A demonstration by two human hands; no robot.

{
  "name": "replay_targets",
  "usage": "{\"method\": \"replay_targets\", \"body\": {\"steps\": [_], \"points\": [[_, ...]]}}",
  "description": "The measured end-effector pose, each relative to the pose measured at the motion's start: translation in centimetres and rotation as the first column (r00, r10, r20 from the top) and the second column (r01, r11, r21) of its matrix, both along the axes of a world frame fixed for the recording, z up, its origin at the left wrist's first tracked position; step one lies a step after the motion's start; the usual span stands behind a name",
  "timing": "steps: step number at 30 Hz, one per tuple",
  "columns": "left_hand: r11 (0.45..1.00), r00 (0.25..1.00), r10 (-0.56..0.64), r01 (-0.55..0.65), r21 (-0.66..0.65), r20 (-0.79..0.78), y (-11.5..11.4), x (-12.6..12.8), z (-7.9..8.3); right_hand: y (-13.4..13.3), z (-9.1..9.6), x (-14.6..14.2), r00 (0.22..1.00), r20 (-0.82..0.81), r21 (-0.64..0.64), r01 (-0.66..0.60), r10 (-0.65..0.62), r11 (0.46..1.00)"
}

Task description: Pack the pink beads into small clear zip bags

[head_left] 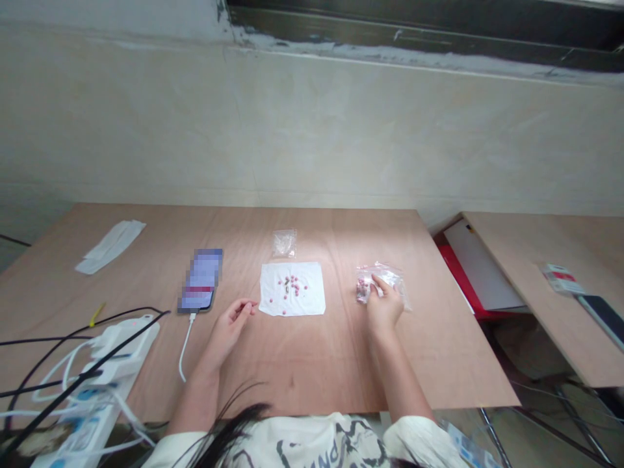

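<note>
A white cloth lies in the middle of the wooden table with several small pink beads scattered on it. My left hand rests on the table just left of the cloth, fingers curled, thumb and fingertips pinched; what they pinch is too small to name. My right hand lies to the right of the cloth, fingers closed on a small clear plastic bag holding pink beads. Another small clear bag sits behind the cloth.
A phone on a white cable lies left of the cloth. A white power strip with black and white cords fills the near left corner. A folded white cloth lies far left. A second table stands to the right.
</note>
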State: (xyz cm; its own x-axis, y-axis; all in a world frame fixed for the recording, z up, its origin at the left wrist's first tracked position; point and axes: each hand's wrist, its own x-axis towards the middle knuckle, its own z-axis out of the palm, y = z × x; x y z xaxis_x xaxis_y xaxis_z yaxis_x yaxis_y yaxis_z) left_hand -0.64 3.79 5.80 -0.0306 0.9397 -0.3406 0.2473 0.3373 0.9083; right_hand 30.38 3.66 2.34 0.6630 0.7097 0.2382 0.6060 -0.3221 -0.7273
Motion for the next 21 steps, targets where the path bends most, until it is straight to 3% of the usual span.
{"method": "replay_targets", "body": {"steps": [4, 7, 9, 11, 13, 16, 21], "points": [[0.998, 0.999, -0.045, 0.045, 0.033, -0.002, 0.9, 0.4, -0.1, -0.4, 2.5, -1.1, 0.999, -0.039, 0.102, 0.003, 0.001, 0.995], [0.989, 0.988, -0.14, 0.137, 0.047, 0.062, 1.6, 2.2, 1.0, -0.5, 4.5, -3.6, 0.977, -0.118, 0.137, -0.161, 0.178, 0.977], [0.967, 0.959, -0.256, 0.252, 0.046, 0.122, 2.0, 3.9, 2.1, -0.7, 5.2, -5.8, 0.898, -0.17, 0.14, -0.385, 0.406, 0.912], [0.933, 0.923, -0.359, 0.354, 0.057, 0.141, 2.2, 5.3, 3.1, -0.8, 5.2, -7.9, 0.778, -0.191, 0.141, -0.582, 0.599, 0.801], [0.911, 0.901, -0.413, 0.409, 0.059, 0.132, 2.3, 5.8, 3.8, -1.0, 4.9, -9.4, 0.699, -0.182, 0.148, -0.675, 0.691, 0.723], [0.913, 0.904, -0.408, 0.408, 0.026, 0.127, 2.0, 5.1, 4.0, -1.3, 4.9, -10.3, 0.669, -0.162, 0.125, -0.715, 0.726, 0.687], [0.912, 0.898, -0.393, 0.408, -0.035, 0.198, 1.0, 3.8, 3.8, -1.7, 7.0, -11.1, 0.643, -0.266, 0.045, -0.736, 0.718, 0.676]]}}
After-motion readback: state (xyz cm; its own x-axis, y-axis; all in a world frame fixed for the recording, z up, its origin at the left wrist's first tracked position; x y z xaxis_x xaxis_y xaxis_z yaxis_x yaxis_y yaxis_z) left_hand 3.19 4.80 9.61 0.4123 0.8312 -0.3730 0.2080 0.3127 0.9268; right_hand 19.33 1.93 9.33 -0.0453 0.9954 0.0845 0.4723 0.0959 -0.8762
